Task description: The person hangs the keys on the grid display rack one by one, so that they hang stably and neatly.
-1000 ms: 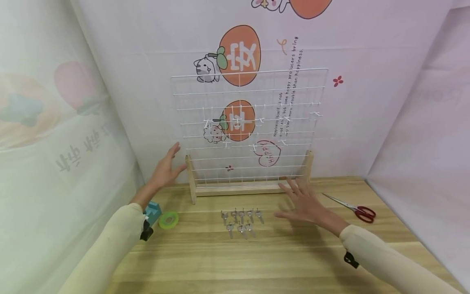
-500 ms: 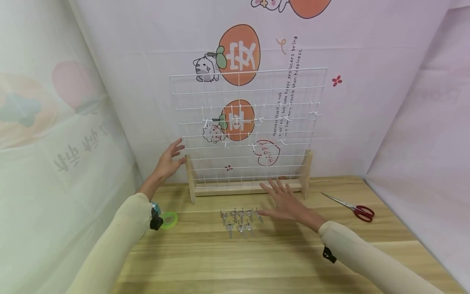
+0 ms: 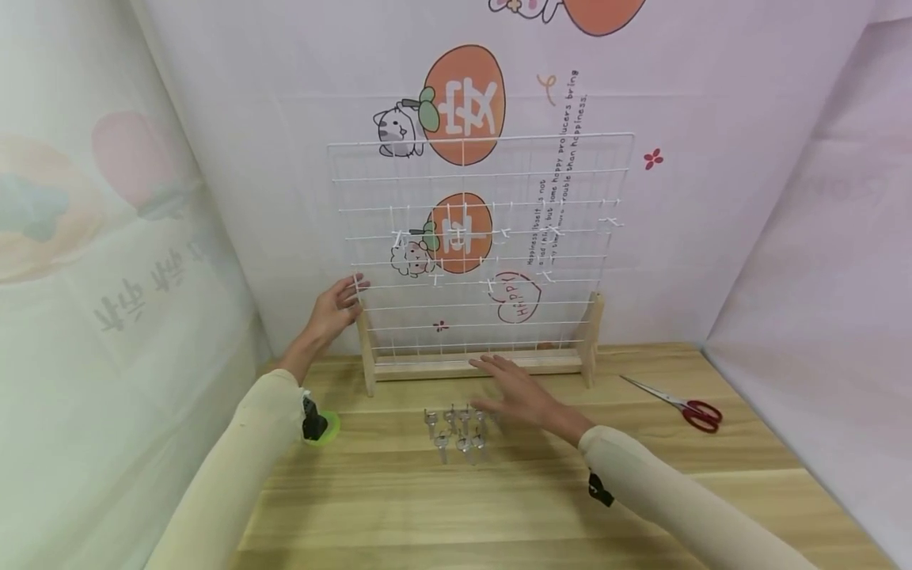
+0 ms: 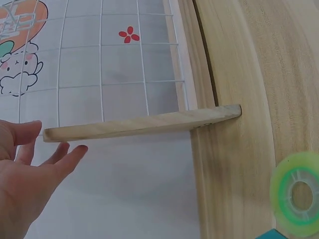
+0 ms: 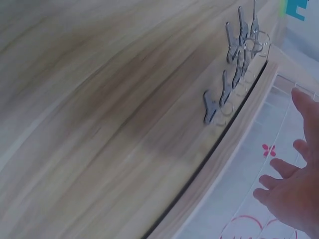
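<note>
**Hands at grid rack and keys**

Left hand (image 3: 335, 310), fingers loosely spread and holding nothing, now touches the left edge of the wire grid rack (image 3: 477, 245) above its wooden post. Right hand (image 3: 516, 392), open and flat, has shifted leftward and hovers just right of the keys (image 3: 456, 429) clustered on the table (image 3: 499, 507).

Keys (image 3: 459, 427) before rack (image 3: 476, 253), scissors (image 3: 677, 402) rightward
</note>
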